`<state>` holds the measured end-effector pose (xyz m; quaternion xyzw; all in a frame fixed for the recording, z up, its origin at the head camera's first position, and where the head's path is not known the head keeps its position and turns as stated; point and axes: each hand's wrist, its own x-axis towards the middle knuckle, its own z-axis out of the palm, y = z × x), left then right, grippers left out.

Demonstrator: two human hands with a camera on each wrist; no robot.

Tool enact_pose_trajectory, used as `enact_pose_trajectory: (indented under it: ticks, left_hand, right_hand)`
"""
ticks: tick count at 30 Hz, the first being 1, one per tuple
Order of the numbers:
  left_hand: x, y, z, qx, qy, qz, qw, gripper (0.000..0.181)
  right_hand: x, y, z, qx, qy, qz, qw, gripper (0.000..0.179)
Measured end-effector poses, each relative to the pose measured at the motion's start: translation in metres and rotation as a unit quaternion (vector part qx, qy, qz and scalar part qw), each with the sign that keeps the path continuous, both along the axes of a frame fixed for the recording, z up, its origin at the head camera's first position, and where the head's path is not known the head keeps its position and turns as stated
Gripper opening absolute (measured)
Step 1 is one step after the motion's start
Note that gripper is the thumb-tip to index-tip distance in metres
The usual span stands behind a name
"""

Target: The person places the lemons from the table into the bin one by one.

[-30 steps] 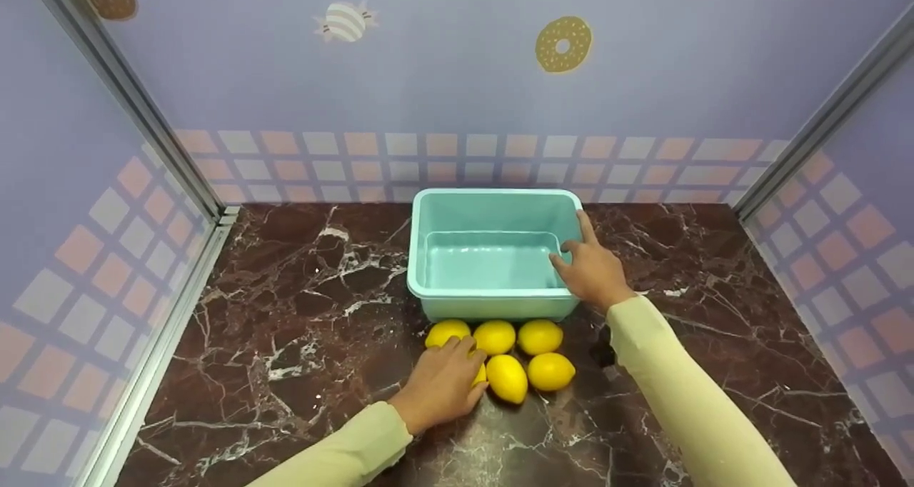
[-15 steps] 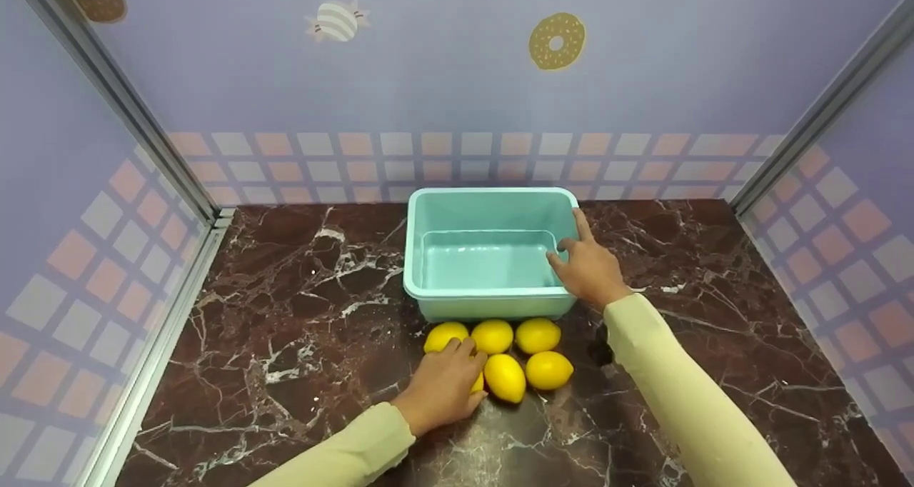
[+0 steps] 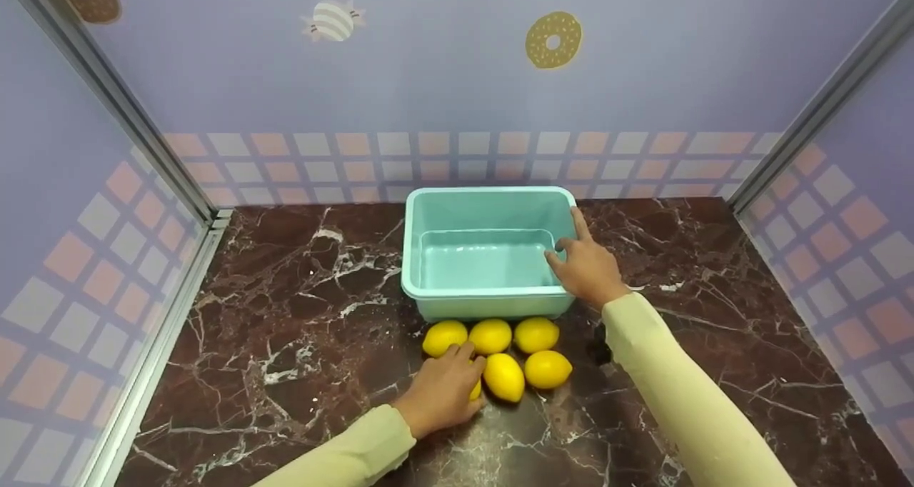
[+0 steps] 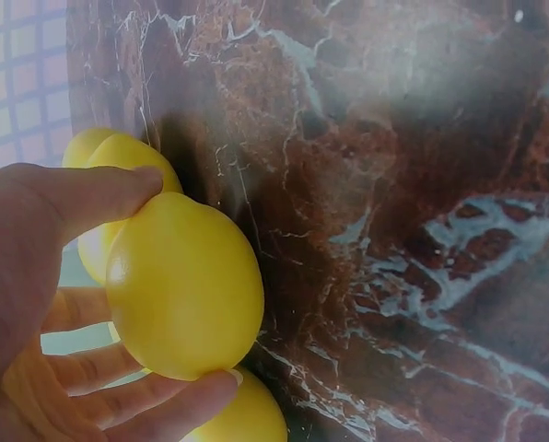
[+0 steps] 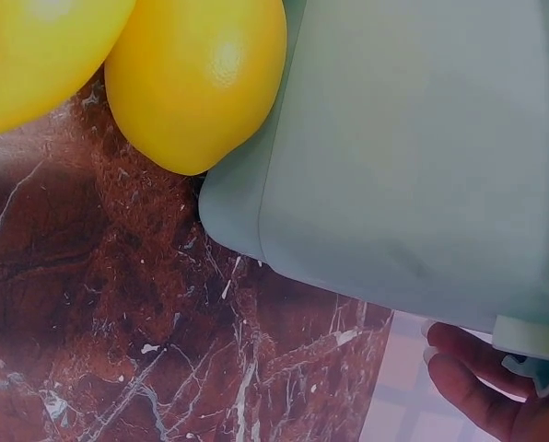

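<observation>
My left hand holds a yellow lemon, mostly covered by the hand in the head view. In the left wrist view, the thumb lies at one end of this lemon and fingertips touch the other. Right beside it lies another lemon, with one more further right. Three lemons, left, middle and right, line the front of a pale teal plastic basin. My right hand grips the basin's right rim, its fingertips under the outer edge in the right wrist view.
A dark red marbled countertop carries everything. Behind the basin rises a lilac wall with pink and white squares. Side panels with metal frame strips bound the counter left and right.
My left hand has drawn back slightly, uncovering more of the front row's left lemon. The right hand stays on the basin rim. The head view has shifted a little.
</observation>
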<state>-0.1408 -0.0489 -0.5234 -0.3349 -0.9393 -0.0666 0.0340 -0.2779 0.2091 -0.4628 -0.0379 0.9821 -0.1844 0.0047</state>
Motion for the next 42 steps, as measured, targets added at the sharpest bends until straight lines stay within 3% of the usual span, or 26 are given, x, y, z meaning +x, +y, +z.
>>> enact_pose_trajectory:
  ticks: [24,42]
  left_hand:
    - [0.0017,-0.0008,-0.0016,0.022,-0.012,-0.007,0.9997,0.037]
    - [0.0028,-0.0008,0.0074,0.020,-0.012,-0.005,0.9997,0.036]
  right_hand:
    - [0.0010,0.0006,-0.0002,-0.004,0.005,0.004,1.0000,0.046]
    - [0.0028,0.0005,0.0009,-0.002,0.011,0.006,0.9999,0.046]
